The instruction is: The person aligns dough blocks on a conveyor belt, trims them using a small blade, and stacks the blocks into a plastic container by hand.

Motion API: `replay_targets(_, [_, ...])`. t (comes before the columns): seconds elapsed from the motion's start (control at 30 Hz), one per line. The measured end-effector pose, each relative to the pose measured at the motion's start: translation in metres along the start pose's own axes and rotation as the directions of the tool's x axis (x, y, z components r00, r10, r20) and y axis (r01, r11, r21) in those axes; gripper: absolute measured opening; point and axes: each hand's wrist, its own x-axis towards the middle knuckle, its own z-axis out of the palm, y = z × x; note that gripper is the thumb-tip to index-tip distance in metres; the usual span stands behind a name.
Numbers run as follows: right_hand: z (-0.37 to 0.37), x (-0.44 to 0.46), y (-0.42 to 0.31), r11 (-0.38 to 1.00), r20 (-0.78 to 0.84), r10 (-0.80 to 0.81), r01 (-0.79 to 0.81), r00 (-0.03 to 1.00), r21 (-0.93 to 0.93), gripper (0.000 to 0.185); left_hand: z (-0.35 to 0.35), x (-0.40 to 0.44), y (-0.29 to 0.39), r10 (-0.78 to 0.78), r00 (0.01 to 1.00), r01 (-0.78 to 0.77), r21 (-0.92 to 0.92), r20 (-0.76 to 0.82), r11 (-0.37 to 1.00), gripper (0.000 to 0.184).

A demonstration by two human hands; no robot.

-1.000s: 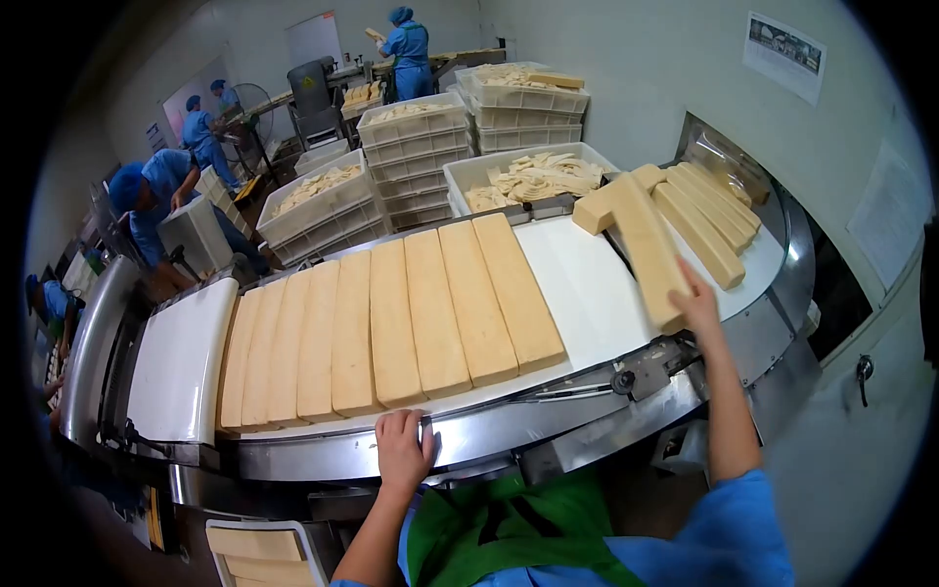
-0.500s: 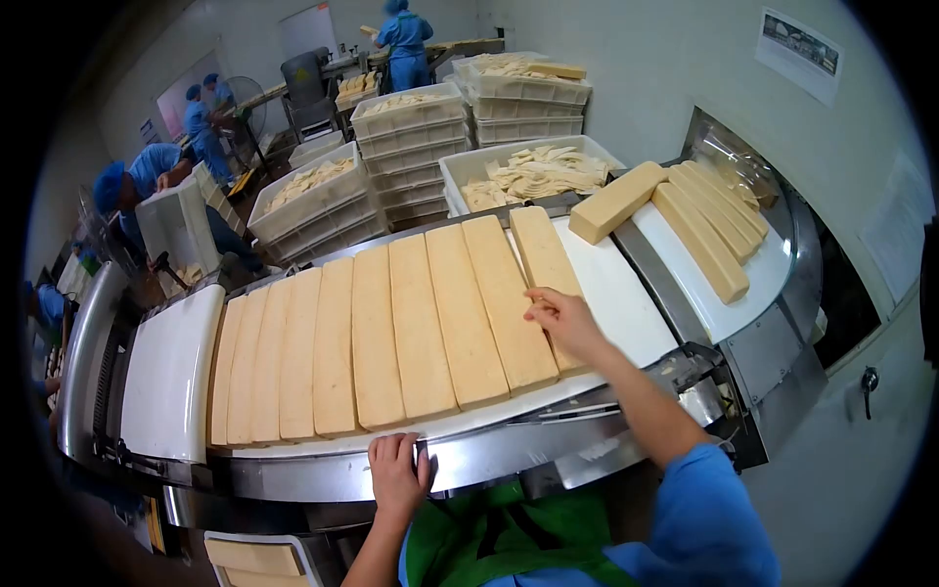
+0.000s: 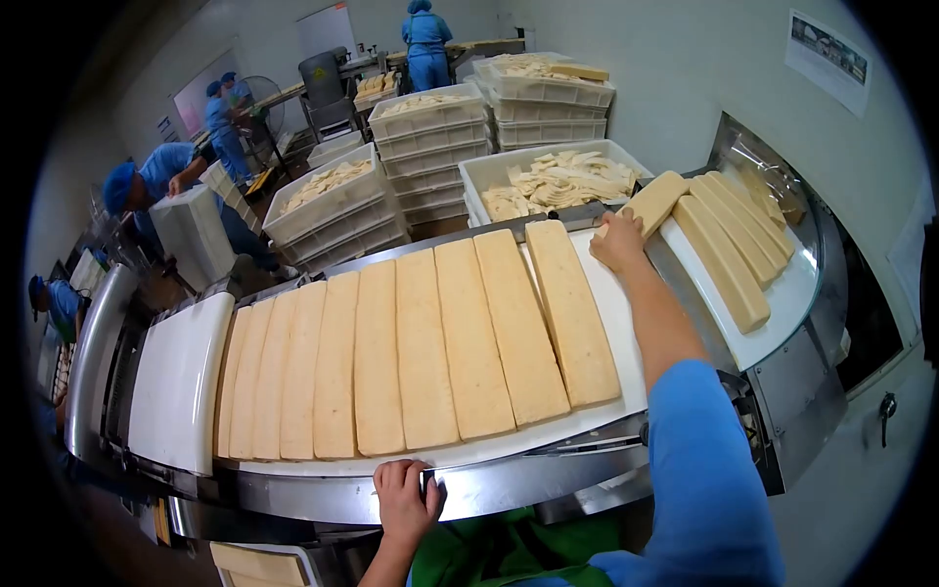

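Belt (image 3: 621, 338) — ten blocks (image 3: 426, 342), another (image 3: 657, 201) in hand (image 3: 618, 243)

Before me: pale blocks (image 3: 425, 342), side by side on the white surface (image 3: 623, 338), ten. Right hand (image 3: 618, 243), one, at the far right corner, upon one further block (image 3: 657, 201). Left hand (image 3: 406, 499), one, at the near edge. Curved surface (image 3: 696, 274), right: crowded blocks (image 3: 722, 259), about four. Co-workers (image 3: 427, 44), five visible.
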Motion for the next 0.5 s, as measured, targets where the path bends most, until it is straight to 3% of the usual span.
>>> replay_targets(0.1, [-0.018,0.039,0.015,0.997,-0.150,0.002,0.009,0.989,0.072,0.031,0.000,-0.001,0.000,0.003,1.000,-0.003,0.007,-0.006,1.000,0.024])
replay_targets(0.13, [-0.039,0.054,0.035,0.928,-0.200,-0.018,0.091,0.980,0.360,0.028,0.000,0.000,0.000,0.004,1.000,-0.004,0.005,-0.009,1.000,0.025])
replay_targets(0.17, [-0.067,0.057,0.047,0.773,-0.250,-0.024,0.177,0.968,0.609,0.026,0.000,0.002,-0.001,0.002,1.000,-0.002,0.000,-0.012,1.000,0.025])
replay_targets(0.2, [-0.122,0.029,0.043,0.610,-0.176,0.047,0.111,0.983,0.784,0.026,-0.001,0.003,0.001,0.004,1.000,-0.004,0.015,-0.003,1.000,0.025])
replay_targets(0.23, [-0.168,-0.009,0.033,0.250,-0.119,0.080,0.096,0.990,0.963,0.028,-0.004,0.001,0.003,0.004,1.000,-0.005,0.032,0.010,0.999,0.026])
replay_targets(0.3, [-0.212,-0.037,0.050,0.103,-0.161,-0.052,0.165,0.986,0.981,0.029,-0.004,0.000,0.002,0.012,1.000,-0.012,0.011,-0.008,1.000,0.027])
replay_targets(0.4, [-0.234,-0.139,0.024,0.151,-0.217,-0.186,0.246,0.958,0.957,0.038,-0.008,-0.002,0.000,0.033,0.999,-0.034,-0.049,-0.034,0.998,0.032])
replay_targets(0.47, [-0.218,-0.214,-0.006,0.163,-0.313,-0.289,0.369,0.905,0.915,0.046,0.000,-0.002,0.005,-0.061,0.991,0.026,-0.279,-0.117,0.960,0.044])
replay_targets(0.5, [-0.203,-0.239,-0.012,0.249,-0.385,-0.406,0.506,0.829,0.826,0.050,0.002,0.006,0.019,-0.075,0.992,0.019,-0.466,-0.101,0.884,0.047])
